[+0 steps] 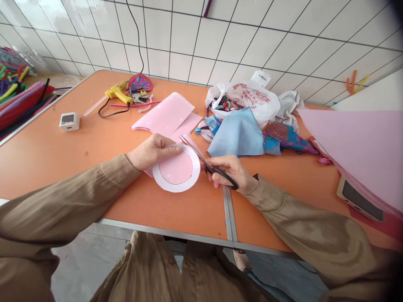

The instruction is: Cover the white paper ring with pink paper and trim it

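Observation:
My left hand (154,152) pinches the upper left rim of a white paper ring (176,187), with pink sheet (176,167) showing through its round opening. In my right hand (231,170) is a pair of scissors (217,171) with black handles. Its blades point up and left, lying along the ring's upper right edge, where a strip of pink paper sticks out. I cannot tell how far the blades are apart. Behind my left hand, folded pink sheets (166,112) rest on the orange table.
A yellow glue gun (119,93), keys (138,98) and a small white box (69,121) lie at the left. Blue cloth (241,134) and a white plastic bag (261,100) sit behind my right hand. Large pink sheets (362,147) overhang a dark-screened device (359,199) at the right.

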`<state>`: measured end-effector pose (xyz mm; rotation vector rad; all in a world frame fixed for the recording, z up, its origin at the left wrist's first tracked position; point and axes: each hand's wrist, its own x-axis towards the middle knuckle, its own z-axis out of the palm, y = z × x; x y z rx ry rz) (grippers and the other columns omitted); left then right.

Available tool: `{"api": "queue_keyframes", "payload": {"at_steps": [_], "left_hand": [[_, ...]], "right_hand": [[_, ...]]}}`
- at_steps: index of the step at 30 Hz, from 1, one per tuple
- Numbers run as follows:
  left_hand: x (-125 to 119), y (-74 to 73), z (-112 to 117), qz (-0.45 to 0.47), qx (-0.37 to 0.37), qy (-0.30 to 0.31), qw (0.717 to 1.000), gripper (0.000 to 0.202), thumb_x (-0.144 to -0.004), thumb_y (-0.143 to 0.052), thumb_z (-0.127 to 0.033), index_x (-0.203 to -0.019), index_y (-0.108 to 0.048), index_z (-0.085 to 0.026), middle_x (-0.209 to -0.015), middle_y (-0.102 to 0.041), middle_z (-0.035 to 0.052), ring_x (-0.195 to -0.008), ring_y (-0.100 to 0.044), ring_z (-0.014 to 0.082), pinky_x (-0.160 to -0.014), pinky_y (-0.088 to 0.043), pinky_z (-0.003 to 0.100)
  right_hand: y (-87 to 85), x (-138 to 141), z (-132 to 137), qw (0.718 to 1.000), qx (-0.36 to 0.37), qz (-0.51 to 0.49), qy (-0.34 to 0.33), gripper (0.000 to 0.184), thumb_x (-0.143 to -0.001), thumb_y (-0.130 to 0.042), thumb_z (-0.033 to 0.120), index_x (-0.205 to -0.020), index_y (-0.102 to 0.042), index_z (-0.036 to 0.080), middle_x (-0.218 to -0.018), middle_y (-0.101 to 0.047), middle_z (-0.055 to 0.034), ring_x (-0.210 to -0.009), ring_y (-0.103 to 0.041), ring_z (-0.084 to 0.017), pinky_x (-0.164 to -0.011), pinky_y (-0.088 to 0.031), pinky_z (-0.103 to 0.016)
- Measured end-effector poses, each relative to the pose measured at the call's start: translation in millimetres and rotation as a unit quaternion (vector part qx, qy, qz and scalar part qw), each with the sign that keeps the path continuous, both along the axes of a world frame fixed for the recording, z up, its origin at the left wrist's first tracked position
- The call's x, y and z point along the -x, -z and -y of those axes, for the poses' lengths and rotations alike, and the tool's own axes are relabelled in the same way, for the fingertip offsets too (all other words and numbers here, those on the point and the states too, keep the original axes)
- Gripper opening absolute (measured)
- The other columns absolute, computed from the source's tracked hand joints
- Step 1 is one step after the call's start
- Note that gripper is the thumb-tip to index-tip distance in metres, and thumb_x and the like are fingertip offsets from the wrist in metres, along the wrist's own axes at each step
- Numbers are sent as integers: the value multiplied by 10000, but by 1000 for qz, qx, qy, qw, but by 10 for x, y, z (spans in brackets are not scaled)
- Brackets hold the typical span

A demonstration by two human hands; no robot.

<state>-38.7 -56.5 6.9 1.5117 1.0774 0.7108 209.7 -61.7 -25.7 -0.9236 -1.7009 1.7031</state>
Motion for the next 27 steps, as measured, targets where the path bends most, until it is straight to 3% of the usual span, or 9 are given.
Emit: {"api": "queue_keyframes", "payload": {"at_steps": [10, 17, 27], "left_hand": [[11, 0, -14, 3, 10, 2, 1000, 492, -706, -733, -536, -528, -530, -125, -493, -483, -7, -443, -436, 82, -395, -339, 199], [-3, -6, -14, 18, 25, 1, 1000, 478, -687, -750, -522, -528, -543, -122, -495, -506, -1, -446, -449, 87, -400, -347, 202], [18, 20, -25, 21, 41, -5, 999, 483, -681, -754, -544, -557, -578, -112, -516, -542, 8, -456, -483, 91, -388, -367, 193]], "right_hand": [[87, -13, -84, 999, -38, 6, -34, 533, -688, -735, 589, -916, -698, 109, -583, -534, 12, -454, -494, -88, -397, -439, -215], [53, -9, -66, 998, -44, 13, -32, 541, -696, -721, 613, -910, -692, 117, -578, -525, 15, -457, -489, -91, -414, -453, -226], [-8, -4, -12, 999, -29, 19, -11, 464, -718, -738, 519, -939, -699, 113, -603, -513, 18, -484, -499, -87, -454, -465, -226]]}}
